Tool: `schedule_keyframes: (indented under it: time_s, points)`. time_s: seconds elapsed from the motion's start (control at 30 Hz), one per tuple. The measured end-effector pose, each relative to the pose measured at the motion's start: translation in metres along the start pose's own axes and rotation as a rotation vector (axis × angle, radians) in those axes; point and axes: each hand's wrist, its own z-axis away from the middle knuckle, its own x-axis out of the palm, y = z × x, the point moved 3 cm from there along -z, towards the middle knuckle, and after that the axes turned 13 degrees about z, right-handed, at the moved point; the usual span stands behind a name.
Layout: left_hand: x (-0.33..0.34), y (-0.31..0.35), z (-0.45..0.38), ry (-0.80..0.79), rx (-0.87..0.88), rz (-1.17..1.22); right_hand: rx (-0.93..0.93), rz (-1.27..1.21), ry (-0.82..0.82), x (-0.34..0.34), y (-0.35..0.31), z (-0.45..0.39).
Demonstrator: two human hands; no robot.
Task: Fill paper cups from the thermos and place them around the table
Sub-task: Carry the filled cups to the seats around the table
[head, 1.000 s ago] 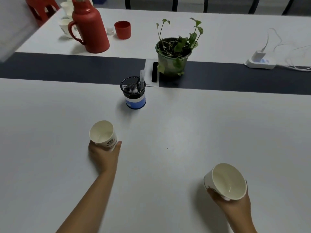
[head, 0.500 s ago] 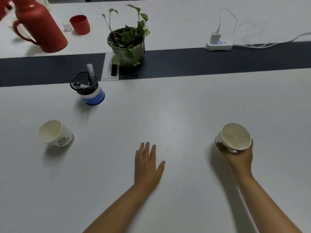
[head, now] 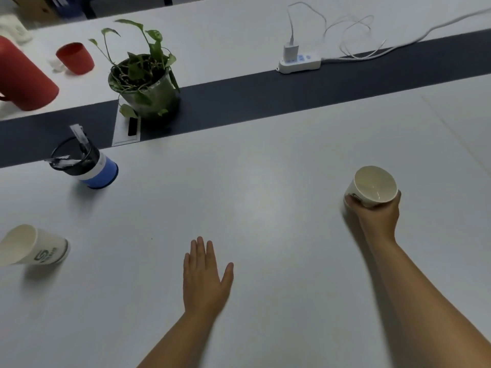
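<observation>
The right hand grips a paper cup, seemingly setting it on the table. Far to its left another cup already stands; the left hand lies flat, empty. The thermos waits beyond; more placing likely remains.

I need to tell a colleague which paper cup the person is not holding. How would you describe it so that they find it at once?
Start from the blue and black pen holder on the near side of the white table. Nearer the person and further left stands a paper cup with a green logo. Unlike the cup in the right hand, no hand touches it.
</observation>
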Motion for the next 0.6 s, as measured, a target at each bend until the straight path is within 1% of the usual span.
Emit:
schedule_keyframes:
  time_s: [0.17, 0.4, 0.6]
  points:
    - [0.0, 0.0, 0.0, 0.003, -0.013, -0.006, -0.009, 0.003, 0.012, -0.002, 0.006, -0.003]
    - [0.002, 0.0, -0.001, 0.006, -0.036, -0.028, -0.033, 0.002, -0.024, 0.002, 0.006, -0.014]
    - [0.003, -0.002, -0.002, 0.0, -0.056, 0.025, -0.056, 0.006, -0.047, 0.002, 0.003, -0.012]
